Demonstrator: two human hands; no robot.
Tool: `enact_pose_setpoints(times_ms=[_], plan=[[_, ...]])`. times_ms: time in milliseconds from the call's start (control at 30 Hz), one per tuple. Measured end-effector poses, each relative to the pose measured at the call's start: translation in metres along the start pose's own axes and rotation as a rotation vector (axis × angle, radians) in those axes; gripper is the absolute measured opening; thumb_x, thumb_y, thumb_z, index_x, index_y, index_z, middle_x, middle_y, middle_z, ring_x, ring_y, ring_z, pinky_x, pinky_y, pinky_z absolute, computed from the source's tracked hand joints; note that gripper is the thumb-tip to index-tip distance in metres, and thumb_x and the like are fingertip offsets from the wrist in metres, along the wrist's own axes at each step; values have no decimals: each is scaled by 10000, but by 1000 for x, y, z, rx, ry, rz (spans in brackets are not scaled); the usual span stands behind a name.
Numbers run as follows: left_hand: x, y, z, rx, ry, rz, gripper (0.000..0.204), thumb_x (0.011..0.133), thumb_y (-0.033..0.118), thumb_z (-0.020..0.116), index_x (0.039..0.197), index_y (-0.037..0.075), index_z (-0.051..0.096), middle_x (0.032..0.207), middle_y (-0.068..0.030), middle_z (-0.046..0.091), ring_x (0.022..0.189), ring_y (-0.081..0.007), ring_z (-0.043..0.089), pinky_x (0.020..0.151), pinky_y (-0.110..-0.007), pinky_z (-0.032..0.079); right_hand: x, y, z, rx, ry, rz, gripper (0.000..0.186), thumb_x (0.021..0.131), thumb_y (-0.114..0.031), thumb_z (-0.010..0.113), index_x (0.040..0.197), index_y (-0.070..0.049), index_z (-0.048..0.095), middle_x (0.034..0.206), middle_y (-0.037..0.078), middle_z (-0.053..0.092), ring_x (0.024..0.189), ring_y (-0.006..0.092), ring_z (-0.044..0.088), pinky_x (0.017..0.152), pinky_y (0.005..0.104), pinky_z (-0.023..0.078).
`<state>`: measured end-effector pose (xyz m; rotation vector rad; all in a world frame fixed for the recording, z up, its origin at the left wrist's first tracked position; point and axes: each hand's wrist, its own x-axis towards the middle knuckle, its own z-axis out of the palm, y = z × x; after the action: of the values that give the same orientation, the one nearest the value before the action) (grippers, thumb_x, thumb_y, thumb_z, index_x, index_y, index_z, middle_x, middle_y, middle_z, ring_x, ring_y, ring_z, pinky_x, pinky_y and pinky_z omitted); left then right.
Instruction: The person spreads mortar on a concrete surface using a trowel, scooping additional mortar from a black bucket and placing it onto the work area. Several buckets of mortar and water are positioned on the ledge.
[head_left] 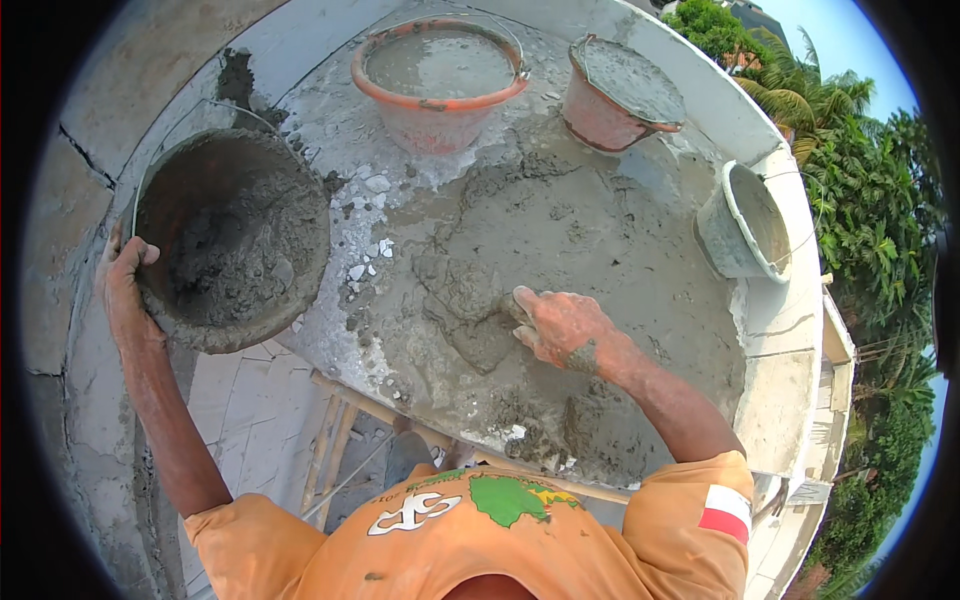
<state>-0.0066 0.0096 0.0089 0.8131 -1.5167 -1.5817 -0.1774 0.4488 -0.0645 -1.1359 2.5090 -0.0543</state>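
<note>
My left hand (128, 275) grips the rim of a mortar-caked bucket (228, 338) at the left. The bucket is tilted with its mouth toward me, and grey wet mortar (245, 262) lies inside it. My right hand (568, 328) is closed around the handle of what looks like a trowel (484, 342). Its blade is coated in mortar and rests in the spread of wet mortar (600, 240) on the slab. A thicker lump of mortar sits beside the blade, hiding part of its outline.
Two reddish buckets (425, 125) of grey slurry stand at the far side. A greenish bucket (722, 235) leans at the right against the low white parapet (775, 345). White chips (372, 258) litter the slab. Below the near edge are wooden poles (335, 440); trees grow beyond the parapet.
</note>
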Motion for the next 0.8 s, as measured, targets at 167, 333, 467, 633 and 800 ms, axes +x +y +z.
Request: enact_pose_setpoints(times_ms=[167, 333, 467, 633, 800], plan=[[0, 2, 4, -53, -8, 11, 702, 715, -23, 537, 1406, -52, 414, 1007, -68, 571, 854, -160, 564, 817, -274, 463, 10, 96, -32, -69, 64, 347, 328, 879, -241, 659, 1063, 7, 547, 830, 236, 667, 854, 407, 671, 707, 498, 542], [2, -2, 3, -31, 16, -1, 718, 734, 0, 557, 1432, -41, 394, 1026, -76, 566, 867, -176, 557, 840, -282, 455, 22, 132, -41, -76, 212, 565, 284, 859, -200, 652, 1037, -1, 553, 867, 238, 676, 887, 426, 665, 769, 514, 533], [8, -3, -1, -43, 67, -10, 743, 727, 2, 557, 1449, -32, 383, 1056, -93, 574, 926, -194, 576, 867, -318, 468, 50, 84, -36, -34, 206, 344, 256, 835, -182, 631, 995, 10, 573, 904, 245, 678, 916, 432, 659, 793, 513, 531], [5, -5, -6, -84, -50, -17, 581, 752, 28, 555, 1329, -8, 504, 1006, -58, 590, 899, -164, 585, 825, -304, 486, 50, 143, -37, 14, 232, 514, 365, 850, -272, 677, 1065, 2, 570, 957, 225, 674, 966, 419, 643, 811, 522, 515], [9, -14, -11, -48, 43, 9, 470, 775, 56, 572, 1244, 23, 562, 875, -1, 559, 765, -107, 543, 724, -264, 464, -8, 208, -35, -1, 247, 730, 371, 828, -291, 698, 1039, 5, 626, 1026, 237, 676, 1002, 404, 648, 831, 493, 522]])
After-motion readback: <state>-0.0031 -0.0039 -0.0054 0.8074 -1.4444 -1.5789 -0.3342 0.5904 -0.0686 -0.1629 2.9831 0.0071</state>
